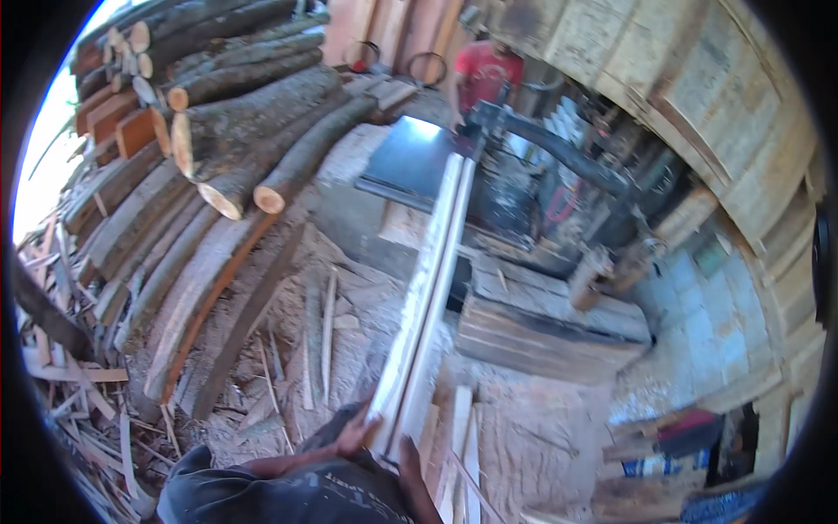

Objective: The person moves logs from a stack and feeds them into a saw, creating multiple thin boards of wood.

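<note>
The left hand grasped the split pale timber at its near end, the right hand sat opposite, its hold impossible to tell, and the long axis ran forward, slightly rightward, to the right edge of the dark table.

From here I see matt wooden strips crossing the near edge of a smooth, glossy tabletop and rough-barked logs.

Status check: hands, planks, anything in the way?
Left hand, right hand at near ends of planks. Planks extend over dark table. Co-worker at far side.
</note>
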Demonstrator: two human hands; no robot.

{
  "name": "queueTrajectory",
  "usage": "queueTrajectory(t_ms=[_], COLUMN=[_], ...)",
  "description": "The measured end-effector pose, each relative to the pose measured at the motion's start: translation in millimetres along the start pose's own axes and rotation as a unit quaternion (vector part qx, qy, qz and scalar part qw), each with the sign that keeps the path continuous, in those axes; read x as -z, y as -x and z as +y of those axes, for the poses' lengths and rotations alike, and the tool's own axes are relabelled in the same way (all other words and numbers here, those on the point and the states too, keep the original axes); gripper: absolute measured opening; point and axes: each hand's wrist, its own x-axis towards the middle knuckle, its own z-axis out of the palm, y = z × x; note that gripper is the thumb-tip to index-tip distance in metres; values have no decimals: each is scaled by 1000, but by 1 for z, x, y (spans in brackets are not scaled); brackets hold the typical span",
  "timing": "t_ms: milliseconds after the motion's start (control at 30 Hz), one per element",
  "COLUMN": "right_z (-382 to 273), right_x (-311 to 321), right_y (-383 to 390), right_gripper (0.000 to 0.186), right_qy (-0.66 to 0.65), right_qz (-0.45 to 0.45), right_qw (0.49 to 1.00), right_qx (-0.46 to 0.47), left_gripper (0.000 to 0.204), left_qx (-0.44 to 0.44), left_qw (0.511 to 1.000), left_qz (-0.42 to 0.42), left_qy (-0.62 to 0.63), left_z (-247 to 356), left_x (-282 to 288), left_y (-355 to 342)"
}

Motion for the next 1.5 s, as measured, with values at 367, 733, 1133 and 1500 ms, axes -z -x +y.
queueTrajectory(t_ms=[367,733,1133,1500], right_z=[44,176,175,-17], right_x=[112,205,205,204], right_y=[12,332,100,-188], right_gripper=[45,67,35,46], right_qy=[-106,154,-137,130], right_qz=[281,544,354,200], right_qw=[949,771,874,959], right_qx=[-98,-293,-303,-154], left_gripper=[55,81,65,61], left_qx=[-42,93,378,386], left_qw=[965,939,901,922], left_qz=[-40,-312,-76,33], left_qy=[256,115,-198,16], left_z=[125,9,-123,-117], left_x=[5,-204,97,117], left_y=[-398,-253,-152,-134])
